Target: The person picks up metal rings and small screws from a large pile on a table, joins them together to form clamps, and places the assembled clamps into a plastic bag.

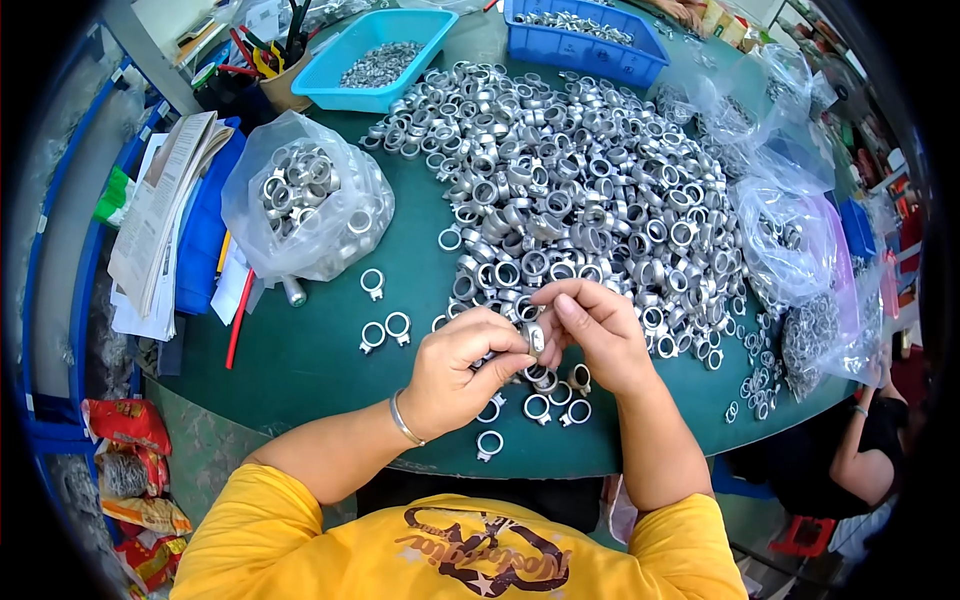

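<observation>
Nearest the body, a loose metal ring (486, 455) is laid flat by the edge of the smooth green table (270, 390), with a small square lug stuck out on one side. Just past it, more loose rings are scattered below the hands. Above them, one held ring (534, 338) is pinched between the thumb and fingertips of the left hand (458, 365); that grip is closed on it. The ring is stood on its edge, its wide outer band is turned up to view, and the longer way of its shape is pointed from near to far. It is set at the right of the left fingertips and just left of the right hand (605, 335), so it is kept nearer to the left. The right thumb and first finger are held apart, but whether the ring is touched by the lower fingers cannot be told. Off to the left, three flat rings (387, 325) are set close together, and past them a cloudy, crinkly plastic bag (258, 225) is filled with rings. Ahead, a big heap of rings (590, 200), dull grey, hard and round, is spread. Farthest off, small grey bits are held in a light-blue tray (350, 100) and a dark-blue tray (590, 65), both with stiff sides.
</observation>
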### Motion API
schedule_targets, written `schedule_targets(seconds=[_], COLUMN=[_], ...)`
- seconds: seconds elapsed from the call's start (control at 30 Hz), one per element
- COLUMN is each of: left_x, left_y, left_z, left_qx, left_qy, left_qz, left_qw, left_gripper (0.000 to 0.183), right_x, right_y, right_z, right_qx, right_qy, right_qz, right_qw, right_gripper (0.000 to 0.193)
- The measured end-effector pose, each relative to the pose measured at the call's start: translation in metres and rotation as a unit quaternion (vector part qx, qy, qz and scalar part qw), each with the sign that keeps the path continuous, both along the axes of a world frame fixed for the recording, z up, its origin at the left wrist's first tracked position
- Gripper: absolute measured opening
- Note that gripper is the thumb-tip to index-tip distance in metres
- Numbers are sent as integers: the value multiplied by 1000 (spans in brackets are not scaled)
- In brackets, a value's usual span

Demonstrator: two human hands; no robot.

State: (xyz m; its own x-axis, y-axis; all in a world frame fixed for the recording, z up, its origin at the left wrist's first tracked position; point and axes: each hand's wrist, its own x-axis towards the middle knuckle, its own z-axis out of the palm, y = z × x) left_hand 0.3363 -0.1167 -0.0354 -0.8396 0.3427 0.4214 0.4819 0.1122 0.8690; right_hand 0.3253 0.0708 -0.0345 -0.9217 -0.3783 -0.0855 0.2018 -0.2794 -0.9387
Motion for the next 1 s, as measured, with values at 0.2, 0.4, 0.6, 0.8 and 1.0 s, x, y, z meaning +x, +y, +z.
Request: schedule_targets(seconds=[0.2,0.4,0.6,0.8,1.0], left_x=[1,3,3,4,6], left_y=[1,1,1,2,1], left_z=[-2,0,-1,0,-2], left_qx=[-5,-4,-4,4,167], left_qy=[15,-1,-13,-52,-367], left_qz=[-5,-8,-15,-19,-24], left_qw=[1000,1000,1000,998,915], left_gripper=[9,9,8,6,13], right_x=[4,4,4,4,3], right_y=[-4,-4,-4,-2,-10], right_z=[0,0,0,-1,-4], right_qx=[53,49,65,76,-96], right_qy=[33,33,35,17,138], right_qz=[13,17,19,24,-76], right_qw=[998,998,997,997,983], right_gripper=[24,21,21,21,16])
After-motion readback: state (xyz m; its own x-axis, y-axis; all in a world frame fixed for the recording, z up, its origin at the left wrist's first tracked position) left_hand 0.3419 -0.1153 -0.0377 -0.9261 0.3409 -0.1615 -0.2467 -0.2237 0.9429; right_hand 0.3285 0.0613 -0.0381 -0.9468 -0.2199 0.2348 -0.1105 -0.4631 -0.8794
